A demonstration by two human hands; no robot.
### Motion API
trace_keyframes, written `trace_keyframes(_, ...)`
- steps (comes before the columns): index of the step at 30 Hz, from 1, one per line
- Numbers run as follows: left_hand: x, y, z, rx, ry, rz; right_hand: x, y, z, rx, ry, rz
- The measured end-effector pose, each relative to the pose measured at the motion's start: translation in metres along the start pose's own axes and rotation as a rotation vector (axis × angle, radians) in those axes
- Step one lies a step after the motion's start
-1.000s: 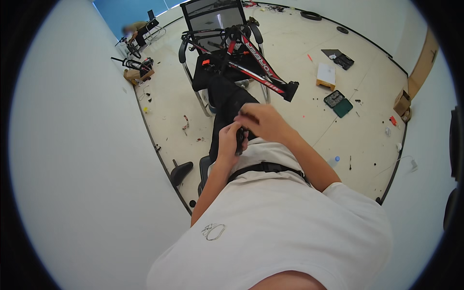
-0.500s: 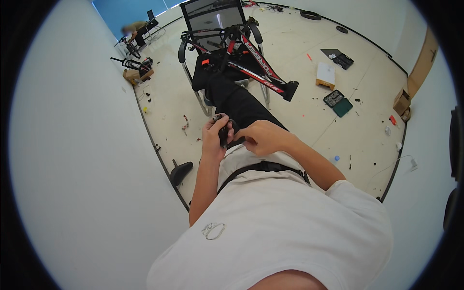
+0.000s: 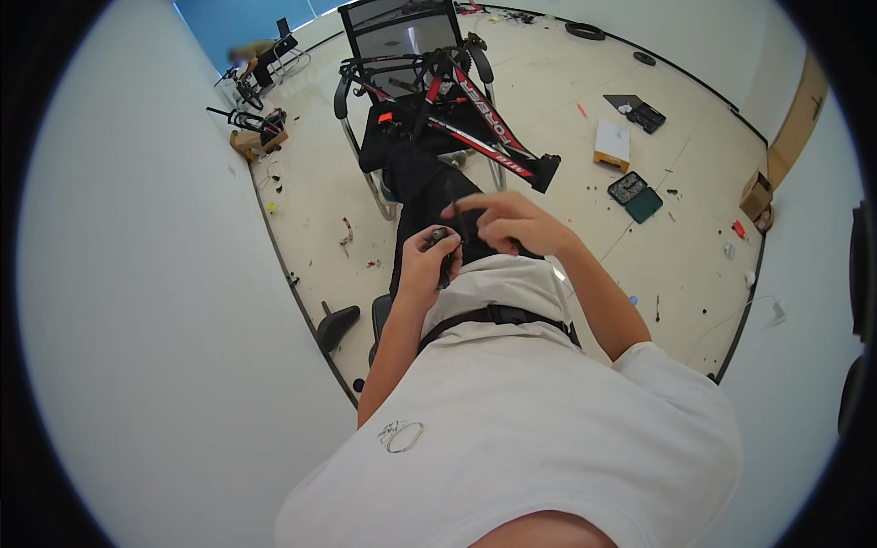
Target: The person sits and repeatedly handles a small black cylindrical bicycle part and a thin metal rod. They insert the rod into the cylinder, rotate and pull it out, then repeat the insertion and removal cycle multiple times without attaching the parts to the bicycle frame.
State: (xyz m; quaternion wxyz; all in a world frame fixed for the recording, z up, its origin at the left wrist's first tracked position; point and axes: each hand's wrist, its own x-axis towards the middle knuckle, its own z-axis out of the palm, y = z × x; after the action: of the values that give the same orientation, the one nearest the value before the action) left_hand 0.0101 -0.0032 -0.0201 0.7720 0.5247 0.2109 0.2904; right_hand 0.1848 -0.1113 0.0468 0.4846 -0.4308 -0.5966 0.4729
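Observation:
My left hand [image 3: 427,268] is closed around a small black part [image 3: 446,270], its exact kind hidden by the fingers. Just to the right and a little higher is my right hand [image 3: 523,225], index finger stretched toward the left and the other fingers curled. A thin dark piece shows by its fingertips, too blurred against my black trousers to name. Beyond my legs, a red and black bicycle frame [image 3: 477,139] rests across an office chair [image 3: 373,153], its head tube [image 3: 545,172] pointing right.
To the right on the floor lie a green tool case [image 3: 643,203], a white and yellow box [image 3: 612,144] and a black case [image 3: 647,117]. A bicycle saddle [image 3: 338,327] lies by the left wall. Far left, another person [image 3: 251,52] bends near a chair.
My right hand has pulled away from the left, moving up and to the right, with its index finger now extended. The left hand has shifted slightly right and down, still around the black part.

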Motion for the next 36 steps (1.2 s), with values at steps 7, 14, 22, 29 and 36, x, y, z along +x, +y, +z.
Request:
trace_keyframes(7,-0.002,0.021,-0.011,-0.149,0.066,0.067,0.007,0.025,0.030,-0.677,-0.199,0.192)
trace_keyframes(14,-0.011,0.012,0.016,-0.035,-0.034,0.046,0.005,-0.002,-0.011,0.120,0.066,0.082)
trace_keyframes(22,-0.019,0.047,0.008,-0.094,0.068,0.219,-0.005,0.006,0.035,-0.614,-0.289,0.239)
trace_keyframes(29,-0.035,0.046,0.026,0.116,0.001,0.314,0.007,-0.039,-0.001,0.099,-0.049,0.042)
trace_keyframes(36,-0.024,0.047,0.012,0.016,0.063,0.332,-0.003,-0.001,0.025,-0.463,-0.321,0.163)
